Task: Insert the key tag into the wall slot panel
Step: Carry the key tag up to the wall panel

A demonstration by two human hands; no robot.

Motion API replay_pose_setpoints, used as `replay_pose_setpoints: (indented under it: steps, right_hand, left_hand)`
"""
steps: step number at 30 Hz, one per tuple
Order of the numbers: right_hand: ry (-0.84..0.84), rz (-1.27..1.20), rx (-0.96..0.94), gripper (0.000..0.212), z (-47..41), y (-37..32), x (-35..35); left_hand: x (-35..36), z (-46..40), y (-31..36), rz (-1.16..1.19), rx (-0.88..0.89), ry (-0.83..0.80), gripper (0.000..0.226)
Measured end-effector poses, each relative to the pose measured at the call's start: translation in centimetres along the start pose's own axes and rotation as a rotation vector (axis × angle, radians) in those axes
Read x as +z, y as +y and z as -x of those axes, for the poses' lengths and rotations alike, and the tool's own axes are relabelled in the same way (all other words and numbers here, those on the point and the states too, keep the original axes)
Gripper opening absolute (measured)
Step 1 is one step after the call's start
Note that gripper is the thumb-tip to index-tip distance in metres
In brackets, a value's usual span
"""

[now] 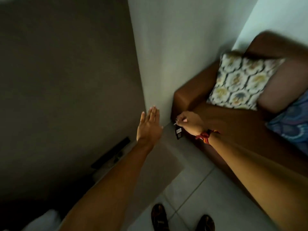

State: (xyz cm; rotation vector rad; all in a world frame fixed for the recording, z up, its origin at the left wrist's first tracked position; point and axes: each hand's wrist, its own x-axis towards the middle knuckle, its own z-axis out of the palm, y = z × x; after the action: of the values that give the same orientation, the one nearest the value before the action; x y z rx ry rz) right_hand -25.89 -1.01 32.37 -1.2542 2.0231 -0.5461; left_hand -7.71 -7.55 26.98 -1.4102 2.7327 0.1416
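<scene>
My right hand (190, 122) is closed around a key ring, and a dark rectangular key tag (178, 133) with a small white label hangs below the fingers. A red thread band circles that wrist. My left hand (148, 125) is stretched forward with flat, spread fingers, held at the outer corner of the wall (150, 64) and holding nothing. No wall slot panel shows anywhere in the head view. The picture is dim and blurred by motion.
A brown sofa (233, 124) stands against the pale wall on the right, with a patterned cushion (240, 82) and a blue patterned cloth (293, 125). Pale floor tiles (191, 189) lie below, with my two dark sandals (160, 217). A darker wall fills the left.
</scene>
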Motion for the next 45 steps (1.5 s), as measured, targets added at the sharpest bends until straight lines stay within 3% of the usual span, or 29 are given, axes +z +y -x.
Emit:
replay_pose_setpoints:
  steps: [2,9,15,21,27,35,45]
  right_hand:
    - [0.057,-0.076,-0.017,0.006,0.9,-3.0,-5.8]
    - [0.314,-0.274,-0.161,0.039,8.0,-10.3,-25.2]
    - [0.55,-0.247,-0.333,0.033,16.7,-13.6,-37.5]
    - [0.746,-0.195,-0.37,0.034,26.7,-13.3,-47.2]
    - [1.003,-0.139,-0.351,0.027,37.2,-7.6,-55.1]
    - [1.243,-0.018,-0.297,0.025,49.7,1.8,-63.2]
    - [1.372,0.13,-0.137,0.017,60.7,12.9,-69.2]
  left_hand:
    - [-5.8,-1.9,1.5,0.027,0.024,0.069,0.08]
    - [-24.6,-5.9,9.4,0.093,0.158,0.308,0.078]
    - [-37.2,-4.6,18.5,0.092,0.32,0.517,0.074]
    - [-46.6,-0.4,28.6,0.131,0.424,0.669,0.072]
    - [-51.8,4.6,41.0,0.141,0.579,0.77,0.072]
    - [-53.8,10.1,57.0,0.098,0.759,0.849,0.071]
    - [-54.5,14.7,73.5,0.115,0.97,0.895,0.073]
